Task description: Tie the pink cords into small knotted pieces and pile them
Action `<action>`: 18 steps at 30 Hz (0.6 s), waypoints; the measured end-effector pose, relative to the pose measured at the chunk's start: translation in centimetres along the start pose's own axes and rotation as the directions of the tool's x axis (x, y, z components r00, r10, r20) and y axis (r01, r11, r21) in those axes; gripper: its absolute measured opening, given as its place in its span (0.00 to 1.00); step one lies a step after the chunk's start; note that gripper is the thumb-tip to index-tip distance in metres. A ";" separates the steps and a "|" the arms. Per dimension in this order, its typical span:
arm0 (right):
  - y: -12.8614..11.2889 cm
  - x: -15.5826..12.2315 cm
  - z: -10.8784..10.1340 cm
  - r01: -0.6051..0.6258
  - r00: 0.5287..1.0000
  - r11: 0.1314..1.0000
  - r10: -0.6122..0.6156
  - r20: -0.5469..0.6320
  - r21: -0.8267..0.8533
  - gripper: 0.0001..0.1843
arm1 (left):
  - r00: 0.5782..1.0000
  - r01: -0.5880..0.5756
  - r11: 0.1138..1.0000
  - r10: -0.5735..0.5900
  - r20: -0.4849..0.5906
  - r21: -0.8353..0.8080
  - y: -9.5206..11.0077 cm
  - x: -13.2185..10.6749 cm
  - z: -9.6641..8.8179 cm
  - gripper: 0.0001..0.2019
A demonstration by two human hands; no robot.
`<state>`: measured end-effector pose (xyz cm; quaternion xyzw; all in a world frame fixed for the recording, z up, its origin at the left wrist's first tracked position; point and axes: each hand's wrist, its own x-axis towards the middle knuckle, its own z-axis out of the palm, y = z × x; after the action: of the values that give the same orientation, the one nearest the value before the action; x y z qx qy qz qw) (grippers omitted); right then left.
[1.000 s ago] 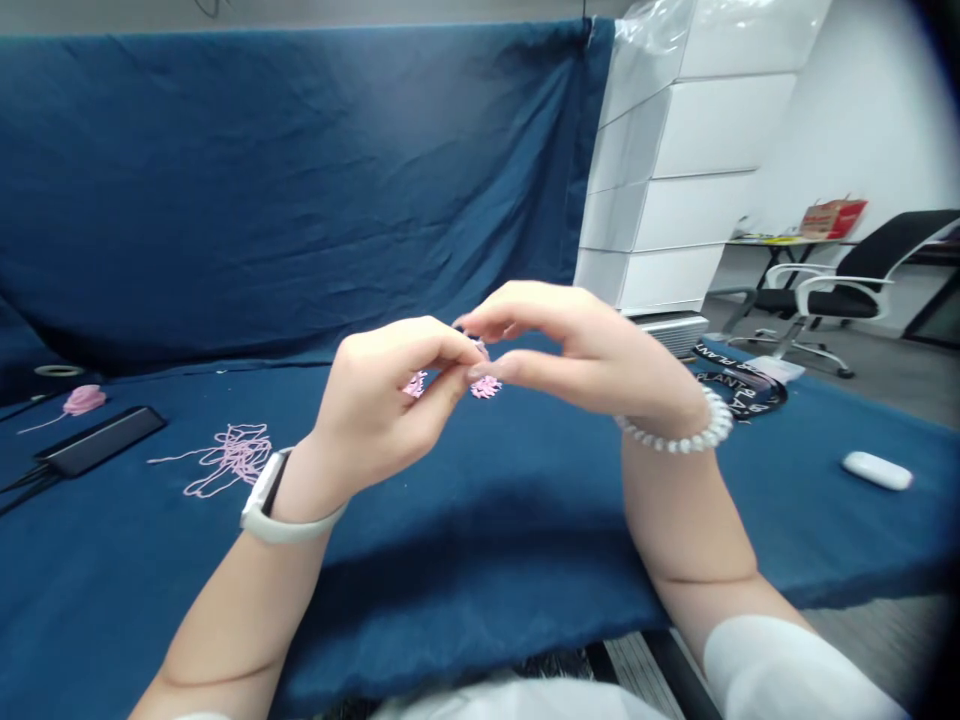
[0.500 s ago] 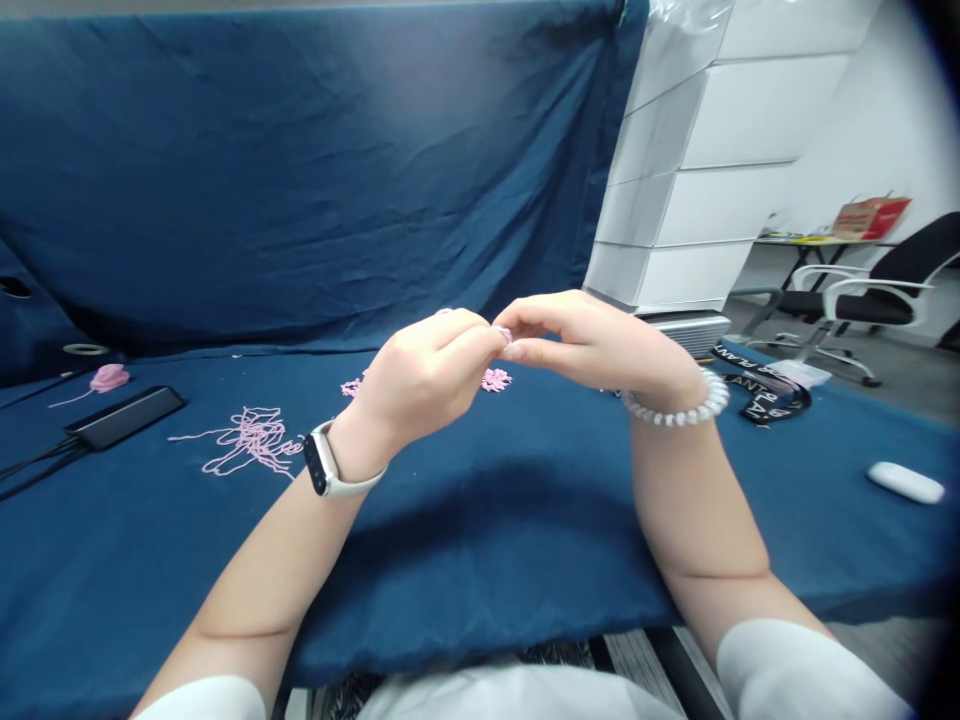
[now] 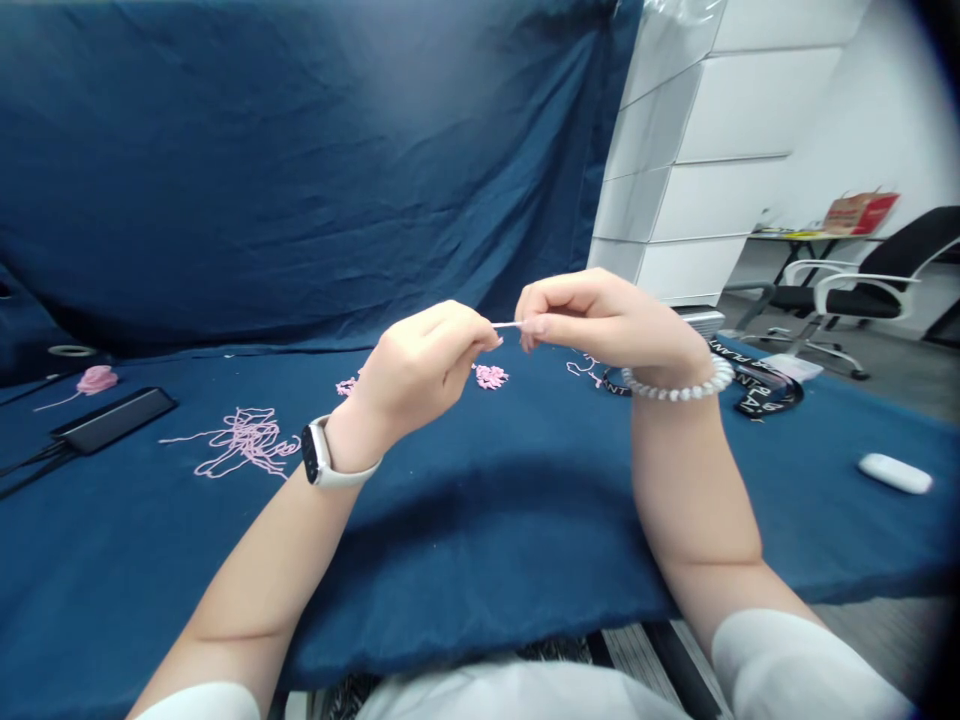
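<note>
My left hand [image 3: 420,362] and my right hand [image 3: 592,318] are raised above the blue-covered table [image 3: 487,520], both pinched shut on a thin pale pink thread [image 3: 508,325] stretched taut between the fingertips. A white smartwatch is on my left wrist, a pearl bracelet on my right. Small pink thread pieces [image 3: 491,376] lie on the cloth just below the hands.
A tangle of pink thread [image 3: 244,443] lies at the left, with a black flat device [image 3: 112,420] and a pink thread rosette [image 3: 97,379] beyond it. A black lanyard [image 3: 757,385] and a white case [image 3: 895,473] lie at the right. White drawers [image 3: 697,170] stand behind.
My hands have drawn apart, so a short stretch of thread now shows taut between them. My left wrist has turned so the watch face shows.
</note>
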<state>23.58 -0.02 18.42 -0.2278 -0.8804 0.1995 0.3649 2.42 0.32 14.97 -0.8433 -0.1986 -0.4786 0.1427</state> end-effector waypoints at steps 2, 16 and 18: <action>-0.2 -0.1 0.1 0.044 0.997 0.995 -0.039 -0.061 0.084 0.13 | 0.999 0.032 0.999 -0.033 -0.021 -0.043 0.5 0.1 -0.1 0.07; 0.2 0.9 1.3 0.216 0.882 0.928 -0.053 -0.468 0.302 0.17 | 0.863 0.456 0.655 -0.490 0.120 -0.603 2.4 0.9 -0.3 0.12; 0.3 0.7 1.0 0.170 0.884 0.966 -0.062 -0.464 0.195 0.16 | 0.864 0.447 0.657 -0.493 0.103 -0.607 2.4 0.9 -0.4 0.12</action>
<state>22.45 0.42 17.99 -0.1708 -0.7536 0.2190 0.5957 3.64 -1.76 15.86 -0.7449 -0.2388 -0.5664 -0.2596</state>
